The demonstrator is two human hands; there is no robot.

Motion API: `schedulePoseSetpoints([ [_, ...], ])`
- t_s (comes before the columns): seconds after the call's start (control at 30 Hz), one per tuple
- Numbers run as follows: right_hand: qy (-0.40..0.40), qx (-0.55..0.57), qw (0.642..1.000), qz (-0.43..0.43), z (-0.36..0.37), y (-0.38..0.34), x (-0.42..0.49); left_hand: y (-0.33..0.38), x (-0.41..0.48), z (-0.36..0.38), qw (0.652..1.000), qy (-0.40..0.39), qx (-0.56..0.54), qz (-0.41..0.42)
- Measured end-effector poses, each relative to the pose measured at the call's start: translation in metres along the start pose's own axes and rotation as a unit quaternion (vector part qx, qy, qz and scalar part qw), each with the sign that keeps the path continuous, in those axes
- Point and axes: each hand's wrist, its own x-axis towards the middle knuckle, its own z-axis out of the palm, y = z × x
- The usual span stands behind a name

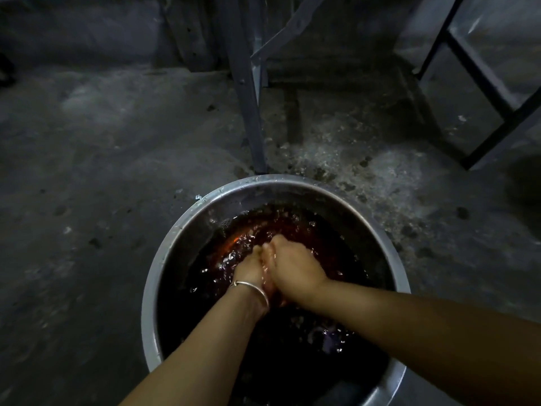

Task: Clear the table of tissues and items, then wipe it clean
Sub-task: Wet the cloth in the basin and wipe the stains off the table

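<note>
Two arms show, a left arm [205, 350] and a right arm [424, 320]. Both are bare from the wrist all the way to the edge of the picture. The left hand [248, 269] and the right hand [295, 266] are bare too. They look wet and shiny. The fingers are blurry, so the nails are too hard to see. On the left wrist there is a thin bangle [254, 288]. It is silver and round, like a loop of wire. It shines where the light hits it, and it has a small bump on its left side.
</note>
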Motion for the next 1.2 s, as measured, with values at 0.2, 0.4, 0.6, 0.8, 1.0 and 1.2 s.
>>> schedulePoseSetpoints([
  [0.2, 0.014, -0.143, 0.989, 0.025, -0.025, 0.059, 0.025, 0.003, 0.019, -0.004, 0.976, 0.111, 0.093, 0.164],
  [0.4, -0.104, -0.268, 0.952, -0.106, 0.002, 0.074, 0.005, 0.003, 0.010, -0.021, 0.872, 0.230, 0.330, 0.278],
  [0.6, -0.023, -0.082, 0.996, -0.021, -0.014, 0.048, 0.021, 0.001, 0.002, -0.025, 0.863, 0.090, 0.429, 0.251],
  [0.8, -0.026, 0.034, 0.977, -0.210, -0.048, 0.002, -0.010, 0.001, 0.000, -0.024, 0.977, -0.170, 0.052, -0.120],
  [1.0, -0.228, 0.254, 0.932, -0.120, -0.072, 0.006, -0.021, -0.001, 0.041, -0.027, 0.966, -0.246, -0.027, -0.076],
  [1.2, -0.074, 0.510, 0.853, 0.081, -0.061, 0.028, 0.003, 0.011, 0.003, -0.009, 0.952, -0.291, -0.087, -0.051],
])
